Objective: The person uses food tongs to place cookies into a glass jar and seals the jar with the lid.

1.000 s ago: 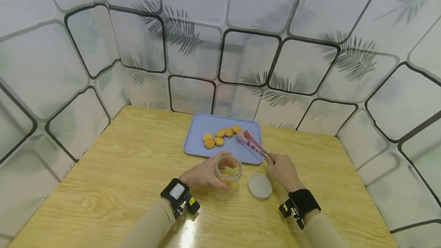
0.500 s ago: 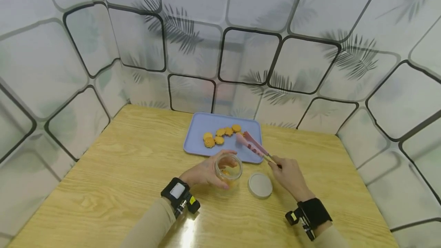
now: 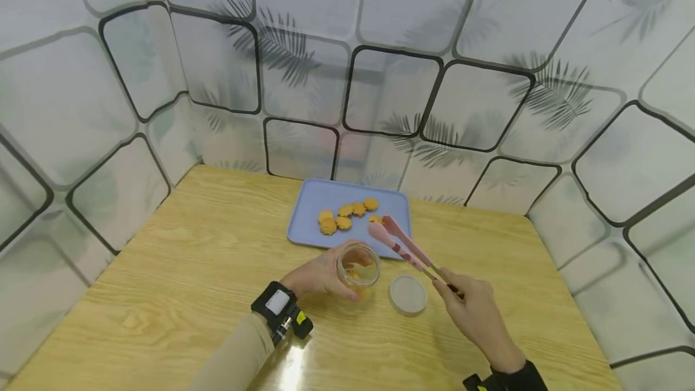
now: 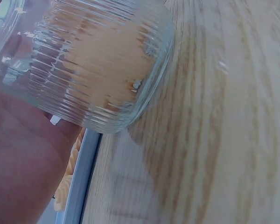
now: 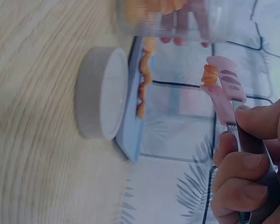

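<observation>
Between the blue tray (image 3: 304,231) and the person, on a wood-grain table (image 3: 206,258), an open glass jar (image 3: 362,277) is grasped by the left hand (image 3: 323,273), its fingers wrapped round the glass. Orange-brown cookies are seen through the jar's lower wall; whether its base is touching the table cannot be told. By the right hand (image 3: 475,309) the handles of the pink-tipped tongs (image 3: 402,247) are gripped, and between the tips a single cookie (image 5: 209,75) is pinched — raised clear of the tray, as is shown by the right wrist view. Six more cookies (image 3: 344,222) are spread across the tray. Just beside the jar, toward the right hand, a pale round lid (image 3: 407,294) is laid flat on the table. Behind, the space is enclosed by a whitish wall (image 3: 391,89) — patterned with dark rounded outlines and grey fronds.
</observation>
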Tool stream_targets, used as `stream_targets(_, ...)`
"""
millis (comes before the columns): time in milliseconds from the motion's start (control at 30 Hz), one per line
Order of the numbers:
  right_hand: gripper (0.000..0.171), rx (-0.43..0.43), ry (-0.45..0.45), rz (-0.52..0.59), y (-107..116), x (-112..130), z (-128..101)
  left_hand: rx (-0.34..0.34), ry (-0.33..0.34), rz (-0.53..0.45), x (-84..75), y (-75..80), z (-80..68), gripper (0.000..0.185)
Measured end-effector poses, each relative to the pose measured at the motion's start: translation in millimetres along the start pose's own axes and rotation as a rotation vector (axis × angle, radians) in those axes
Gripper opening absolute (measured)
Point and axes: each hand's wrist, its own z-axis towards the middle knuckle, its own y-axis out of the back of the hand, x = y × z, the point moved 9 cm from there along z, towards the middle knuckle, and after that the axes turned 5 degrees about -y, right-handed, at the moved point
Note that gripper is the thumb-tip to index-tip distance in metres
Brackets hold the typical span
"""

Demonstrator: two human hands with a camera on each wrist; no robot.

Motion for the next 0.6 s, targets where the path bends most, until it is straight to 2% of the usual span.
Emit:
stream_targets(100, 0.023, -0.057, 0.042, 0.022, 8.2, 9.4, -10.2, 0.001, -0.006, 0.004, -1.8, 2.3, -0.9, 0.085)
stream_targets(333, 0.022, -0.093, 0.144, 0.045, 16.3, 26.7, -32.5, 0.009, 0.031, -0.007, 1.7, 0.5, -1.4, 0.087)
stream_targets(400, 0.024, -0.098, 0.166, 0.056, 17.5, 32.4, -37.1, 0.001, 0.053, 0.002, 2.5, 1.0, -2.1, 0.09)
stream_targets(500, 0.028, -0.09, 0.212, 0.08, 16.0, 40.6, -42.8, -0.035, 0.122, 0.036, 5.4, 4.2, -6.0, 0.102)
stream_targets(600, 0.031, -0.08, 0.263, 0.103, 12.7, 44.3, -47.8, -0.046, 0.137, 0.032, 5.9, 4.9, -7.1, 0.103)
